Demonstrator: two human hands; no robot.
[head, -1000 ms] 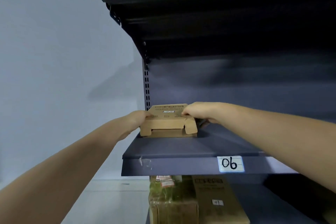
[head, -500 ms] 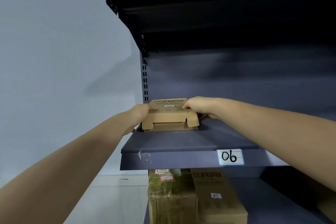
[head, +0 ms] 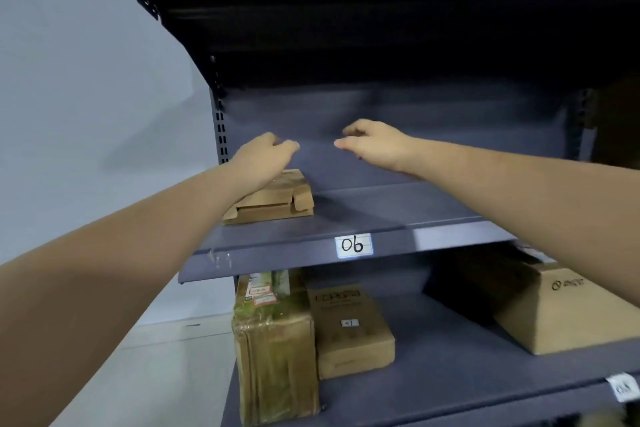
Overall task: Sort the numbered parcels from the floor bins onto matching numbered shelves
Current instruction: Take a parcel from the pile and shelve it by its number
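Dark grey metal shelving against pale wall; white tag reading "06" on the front lip. Flat brown cardboard parcel lies at the shelf's left end, near the edge. Left hand and right hand hover above, fingers loosely curled, holding nothing. Withdraw hands straight back, clear of the parcel's raised flap.

Below the right hand, a white tag on the front lip of the grey shelf reads "06" in black handwriting, while the stickers on the boxes lower down and the tag at the far lower right are too blurred to read.
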